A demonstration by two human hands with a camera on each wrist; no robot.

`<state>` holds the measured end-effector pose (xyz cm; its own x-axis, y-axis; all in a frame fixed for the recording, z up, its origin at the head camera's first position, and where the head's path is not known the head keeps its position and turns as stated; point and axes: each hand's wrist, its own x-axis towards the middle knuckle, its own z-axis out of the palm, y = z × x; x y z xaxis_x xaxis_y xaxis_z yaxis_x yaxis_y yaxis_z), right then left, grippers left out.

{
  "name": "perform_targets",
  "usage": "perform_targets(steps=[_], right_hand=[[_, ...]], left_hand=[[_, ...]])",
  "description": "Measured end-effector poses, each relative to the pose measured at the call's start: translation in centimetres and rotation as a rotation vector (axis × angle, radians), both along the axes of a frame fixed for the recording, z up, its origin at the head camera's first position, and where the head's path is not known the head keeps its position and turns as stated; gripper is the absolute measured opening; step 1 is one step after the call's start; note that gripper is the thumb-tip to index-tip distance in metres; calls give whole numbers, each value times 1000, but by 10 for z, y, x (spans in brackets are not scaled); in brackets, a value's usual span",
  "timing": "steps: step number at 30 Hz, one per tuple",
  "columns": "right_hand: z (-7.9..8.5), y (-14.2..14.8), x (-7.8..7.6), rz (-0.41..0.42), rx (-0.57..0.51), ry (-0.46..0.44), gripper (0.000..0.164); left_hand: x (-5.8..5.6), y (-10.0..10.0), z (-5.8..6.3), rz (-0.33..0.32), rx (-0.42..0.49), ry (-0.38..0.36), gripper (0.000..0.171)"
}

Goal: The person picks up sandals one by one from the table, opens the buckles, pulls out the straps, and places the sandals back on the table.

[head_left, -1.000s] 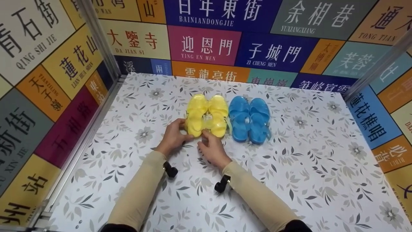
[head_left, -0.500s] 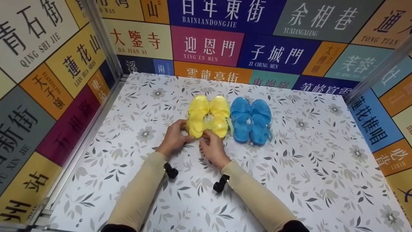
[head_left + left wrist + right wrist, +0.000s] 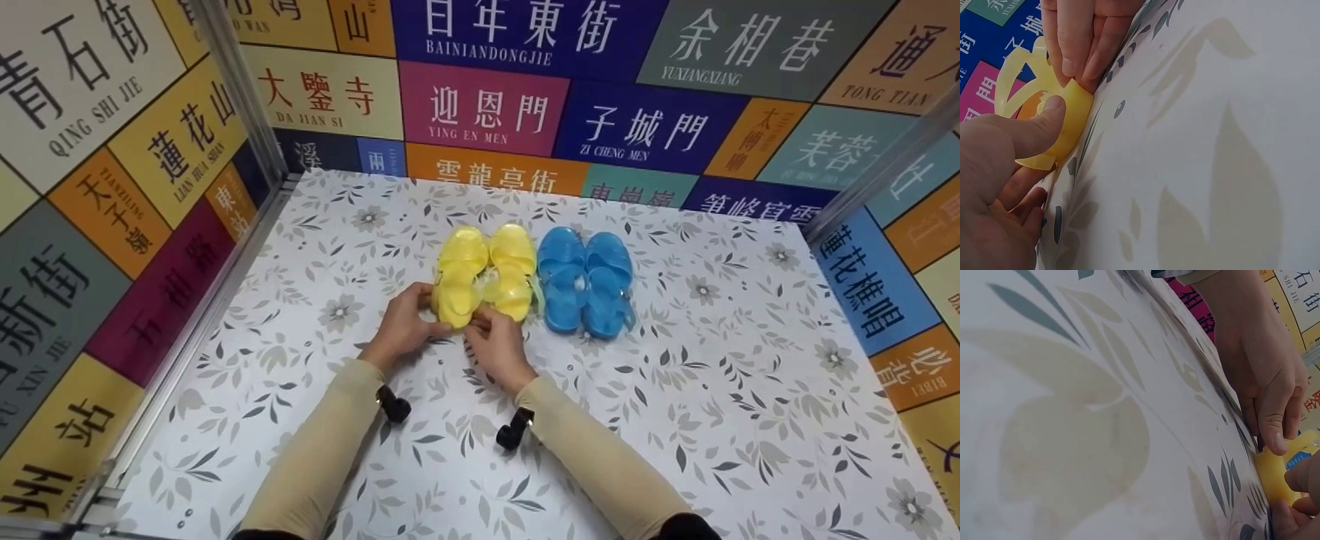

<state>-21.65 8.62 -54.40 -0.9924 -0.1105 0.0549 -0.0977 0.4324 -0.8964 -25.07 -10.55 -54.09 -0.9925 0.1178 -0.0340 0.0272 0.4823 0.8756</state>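
Two yellow jelly sandals lie side by side, toes away from me. My left hand (image 3: 401, 322) grips the left yellow sandal (image 3: 463, 249) at its heel, fingers along the outer side. In the left wrist view its thumb presses on the yellow heel (image 3: 1075, 115). From the other side, my right hand (image 3: 501, 349) pinches the same heel with its fingertips, as the right wrist view also shows at the heel part (image 3: 1270, 475). Close by on the right is the other yellow sandal (image 3: 512, 251), its heel partly behind my right hand.
A pair of blue sandals, the left one (image 3: 561, 251) and the right one (image 3: 609, 259), stands right of the yellow pair. All lie on a white table (image 3: 712, 420) with a leaf and flower print. Panels with street names (image 3: 480, 105) wall in the back and sides.
The left yellow sandal has shifted slightly toward me, its heel now a little nearer than the other's. Both hands stay on it. The blue sandals keep their places.
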Motion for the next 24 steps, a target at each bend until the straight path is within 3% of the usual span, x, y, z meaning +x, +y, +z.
perform_targets(steps=[12,24], right_hand=[[-1,1,4,-17,5,-14,23],[1,2,17,8,-41,-43,21]], left_hand=[[15,-4,-3,-12,-11,44,65],[29,-6,1,12,33,-23,68]])
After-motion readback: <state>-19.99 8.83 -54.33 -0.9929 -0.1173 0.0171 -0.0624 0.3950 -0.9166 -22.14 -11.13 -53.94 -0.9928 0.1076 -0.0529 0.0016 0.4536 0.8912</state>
